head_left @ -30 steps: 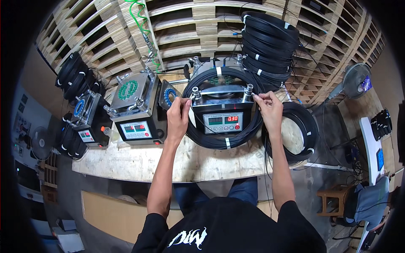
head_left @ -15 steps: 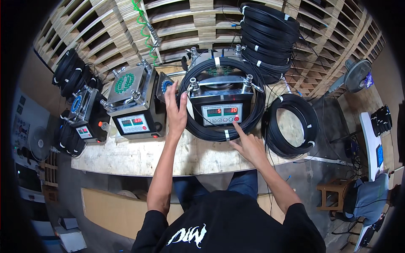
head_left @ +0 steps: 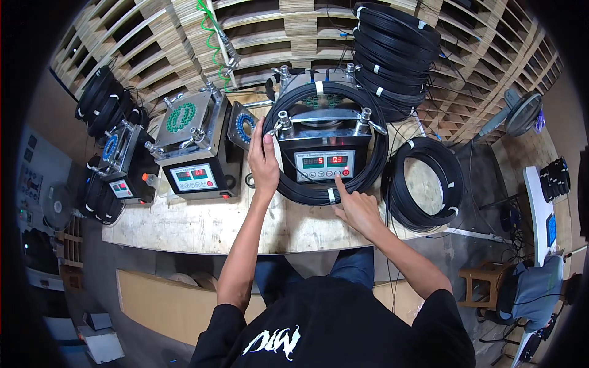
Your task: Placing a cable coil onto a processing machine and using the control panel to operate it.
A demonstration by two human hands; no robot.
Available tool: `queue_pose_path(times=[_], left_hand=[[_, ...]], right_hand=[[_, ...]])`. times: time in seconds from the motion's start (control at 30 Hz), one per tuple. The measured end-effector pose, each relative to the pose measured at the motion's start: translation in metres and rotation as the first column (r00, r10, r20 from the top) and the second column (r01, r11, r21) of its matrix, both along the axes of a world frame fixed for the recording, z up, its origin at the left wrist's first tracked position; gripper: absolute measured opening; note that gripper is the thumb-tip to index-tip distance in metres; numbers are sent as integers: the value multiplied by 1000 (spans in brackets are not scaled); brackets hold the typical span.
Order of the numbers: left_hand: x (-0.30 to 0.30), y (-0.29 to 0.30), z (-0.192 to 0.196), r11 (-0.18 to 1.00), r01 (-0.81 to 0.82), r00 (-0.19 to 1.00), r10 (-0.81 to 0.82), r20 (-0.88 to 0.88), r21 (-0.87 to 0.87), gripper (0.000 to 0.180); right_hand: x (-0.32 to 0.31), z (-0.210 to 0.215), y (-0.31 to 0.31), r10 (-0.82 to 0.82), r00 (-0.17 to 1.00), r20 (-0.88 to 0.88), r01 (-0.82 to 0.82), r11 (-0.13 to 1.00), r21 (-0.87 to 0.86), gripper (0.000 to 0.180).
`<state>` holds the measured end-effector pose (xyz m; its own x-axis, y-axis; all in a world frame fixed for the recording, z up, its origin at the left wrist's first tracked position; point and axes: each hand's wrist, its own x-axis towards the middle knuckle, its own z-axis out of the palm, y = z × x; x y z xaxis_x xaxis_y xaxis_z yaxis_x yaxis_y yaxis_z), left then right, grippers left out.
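Head view: left hand (head_left: 264,161) lies flat on the springy, light black cable coil (head_left: 331,140), best held at its white bands; right hand (head_left: 358,208) grasps nothing, forefinger pressing the machine (head_left: 324,161) panel.

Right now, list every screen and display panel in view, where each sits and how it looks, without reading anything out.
Centre machine panel: grey front, red digits, button row; right hand at it, left hand beside.
Middle machine panel: left of centre, grey, red digits.
Far-left machine panel: small, tilted.
Blue screen: right edge, upright.
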<state>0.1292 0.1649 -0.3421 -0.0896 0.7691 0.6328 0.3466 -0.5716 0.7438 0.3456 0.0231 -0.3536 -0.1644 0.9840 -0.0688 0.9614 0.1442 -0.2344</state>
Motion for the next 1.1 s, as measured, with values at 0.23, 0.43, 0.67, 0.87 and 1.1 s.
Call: queue_pose_path(times=[0.23,0.43,0.67,0.87,1.1], left_hand=[[0,-1,1,1000,16,1000,-16,22,-19,50],[-1,-3,3,999,22,999,-21,38,-30,50],[-3,-2,2,999,32,999,-32,13,-6,49],[-13,-10,24,992,-86,996,88,-20,94,46],[-20,-9,42,999,-32,989,27,-143,-35,21]], right_hand=[[-5,-7,6,13,999,-41,-14,999,-36,95],[-9,-13,-2,0,996,-92,-5,999,-49,104],[-8,-7,-3,-76,994,-80,71,995,-71,97],[38,43,20,-129,659,-741,276,958,79,41],[80,83,64,-53,752,-657,400,829,390,28]])
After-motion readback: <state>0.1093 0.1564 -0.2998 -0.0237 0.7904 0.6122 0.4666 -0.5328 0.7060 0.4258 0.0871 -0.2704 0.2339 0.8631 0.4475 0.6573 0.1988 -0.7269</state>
